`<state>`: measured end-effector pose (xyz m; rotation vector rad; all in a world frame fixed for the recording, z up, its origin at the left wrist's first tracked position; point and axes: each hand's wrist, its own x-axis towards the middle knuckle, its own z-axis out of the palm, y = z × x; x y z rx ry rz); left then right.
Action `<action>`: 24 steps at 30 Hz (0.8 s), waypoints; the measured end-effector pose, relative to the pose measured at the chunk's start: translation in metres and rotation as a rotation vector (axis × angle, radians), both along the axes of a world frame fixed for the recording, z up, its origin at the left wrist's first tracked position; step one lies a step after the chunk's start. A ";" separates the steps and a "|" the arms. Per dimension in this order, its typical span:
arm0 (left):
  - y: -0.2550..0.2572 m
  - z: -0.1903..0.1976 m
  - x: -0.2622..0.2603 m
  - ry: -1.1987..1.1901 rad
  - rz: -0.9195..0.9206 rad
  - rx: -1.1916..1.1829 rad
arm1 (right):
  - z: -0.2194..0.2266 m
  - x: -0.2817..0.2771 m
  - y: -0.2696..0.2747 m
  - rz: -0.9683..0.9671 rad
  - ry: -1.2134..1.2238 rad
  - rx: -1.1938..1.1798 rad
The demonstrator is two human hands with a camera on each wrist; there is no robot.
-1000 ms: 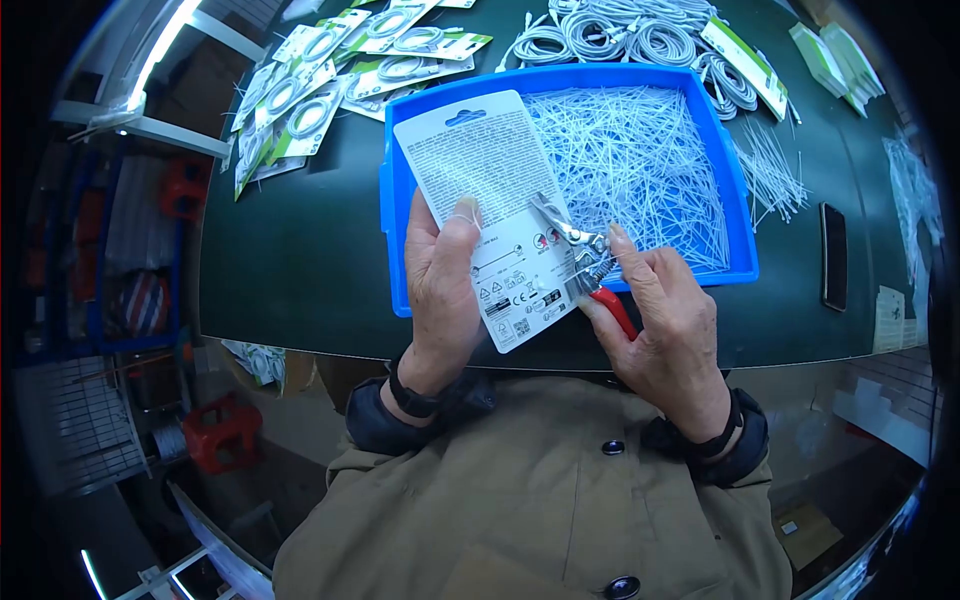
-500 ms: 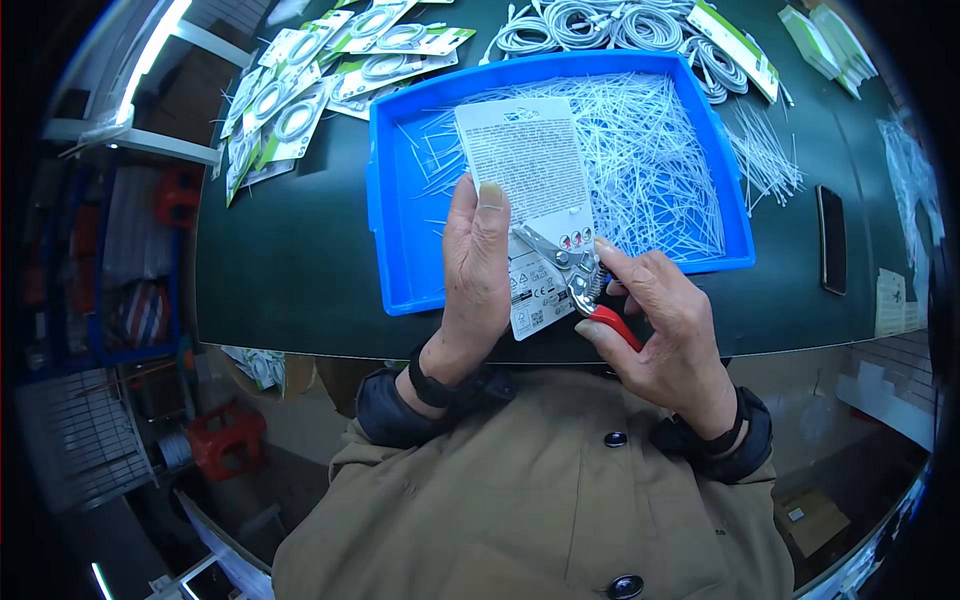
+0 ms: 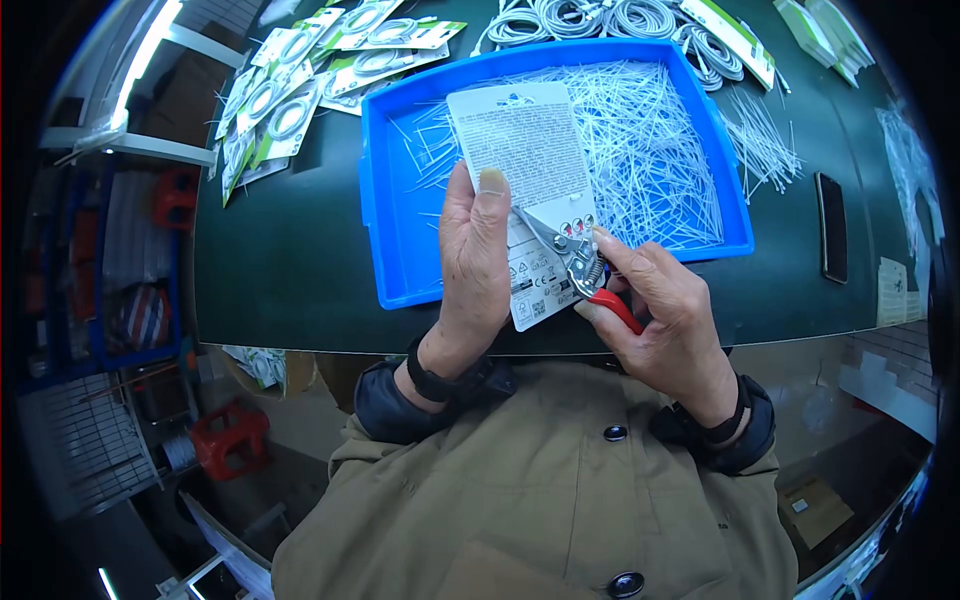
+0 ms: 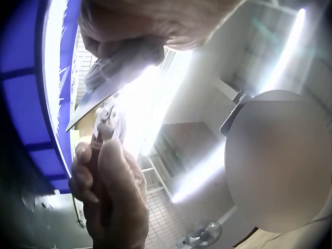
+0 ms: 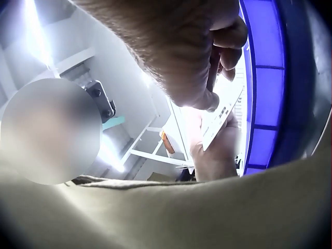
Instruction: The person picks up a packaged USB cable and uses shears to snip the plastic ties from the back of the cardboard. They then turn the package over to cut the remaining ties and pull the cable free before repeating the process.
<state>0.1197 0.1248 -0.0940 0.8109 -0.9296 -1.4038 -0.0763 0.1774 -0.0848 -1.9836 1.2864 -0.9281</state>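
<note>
In the head view my left hand (image 3: 475, 255) grips a white printed packaging card (image 3: 525, 150) by its left side, thumb across the face that shows. Small text, icons and a hang hole are on that face. My right hand (image 3: 665, 310) holds cutting pliers (image 3: 575, 255) with red handles, index finger stretched along them. The pliers' metal tip overlaps the card right beside the base of my left thumb. Card and pliers are over the front of a blue tray (image 3: 375, 245). The left wrist view shows the card (image 4: 91, 106) edge-on, with the pliers close below it.
White cable ties (image 3: 650, 150) fill much of the tray, and more ties (image 3: 762, 145) lie to its right. Carded cables (image 3: 290, 118) are piled at the back left, coiled grey cables (image 3: 640, 18) at the back. A phone (image 3: 830, 225) lies on the right of the dark green table (image 3: 280, 270).
My left hand and the card have shifted right, and the card stands straighter. The pliers' tip has moved from the card's right part to beside my left thumb.
</note>
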 end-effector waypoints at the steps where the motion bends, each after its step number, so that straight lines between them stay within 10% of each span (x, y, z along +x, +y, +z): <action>1: -0.001 0.000 0.003 -0.017 0.016 0.015 | -0.002 -0.001 0.000 -0.005 -0.027 -0.031; 24: -0.008 0.003 0.024 0.083 0.180 0.119 | -0.004 -0.005 0.009 -0.001 0.052 0.022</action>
